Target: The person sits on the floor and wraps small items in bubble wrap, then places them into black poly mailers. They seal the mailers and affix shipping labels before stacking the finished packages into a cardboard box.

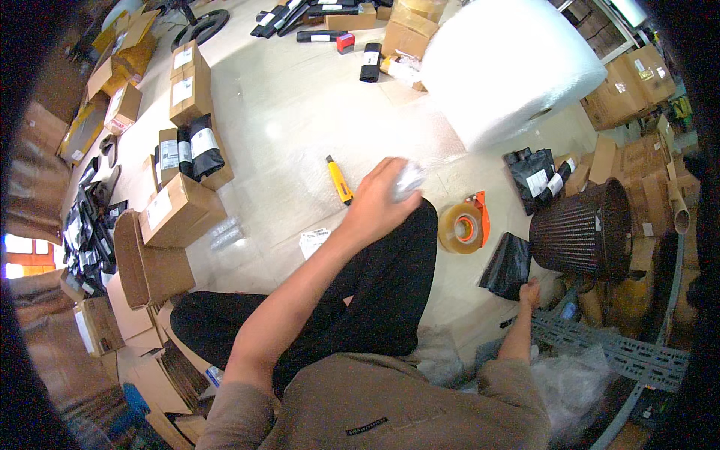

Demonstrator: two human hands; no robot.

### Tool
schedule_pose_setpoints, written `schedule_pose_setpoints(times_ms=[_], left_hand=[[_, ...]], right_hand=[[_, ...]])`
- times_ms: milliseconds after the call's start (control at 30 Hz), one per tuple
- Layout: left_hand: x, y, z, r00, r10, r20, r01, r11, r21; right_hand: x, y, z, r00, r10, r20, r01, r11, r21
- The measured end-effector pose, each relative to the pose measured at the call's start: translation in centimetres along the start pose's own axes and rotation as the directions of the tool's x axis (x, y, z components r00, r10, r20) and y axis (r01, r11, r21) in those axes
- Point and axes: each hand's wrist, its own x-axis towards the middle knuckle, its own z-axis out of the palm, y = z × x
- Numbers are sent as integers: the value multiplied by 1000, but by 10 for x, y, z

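My left hand (pixel 379 188) grips a small bundle wrapped in clear plastic (pixel 409 181), held above my bent knee. Down at my right side, my right hand (pixel 530 293) pinches the lower corner of a flat black plastic mailing bag (pixel 505 264). A yellow utility knife (pixel 339 181) lies on the floor just beyond my left wrist. Partly hidden by my left forearm is a white printed label sheet (pixel 314 242). An orange tape dispenser with a wide roll of tape (pixel 464 225) rests on the floor between my knee and the black bag.
A large bubble wrap roll (pixel 509 73) stands ahead to the right. Labelled cardboard boxes (pixel 183 211) and black parcels (pixel 203 147) are stacked on the left, with small clear-wrapped items (pixel 226 232) alongside. A dark slatted basket (pixel 579 230) lies tipped at my right.
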Motion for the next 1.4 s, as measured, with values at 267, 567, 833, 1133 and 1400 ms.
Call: schedule_pose_setpoints(times_ms=[267,567,833,1133,1400], left_hand=[[-92,-107,-78,931,-356,-87,366,909,201],[-153,-172,-94,857,-503,-112,505,863,-6],[-170,-187,-108,818,-544,-186,563,823,69],[-170,-197,-106,841,-508,-188,520,854,21],[-168,-193,-110,837,-489,-246,516,855,55]], right_hand=[[-11,1,-28,958,-215,-189,182,968,-174],[72,42,60,972,195,132,-234,861,451],[39,-3,-1,975,-51,-218,68,995,69],[36,-15,-74,980,-199,16,158,819,552],[-16,-111,-183,913,-278,-298,407,648,643]])
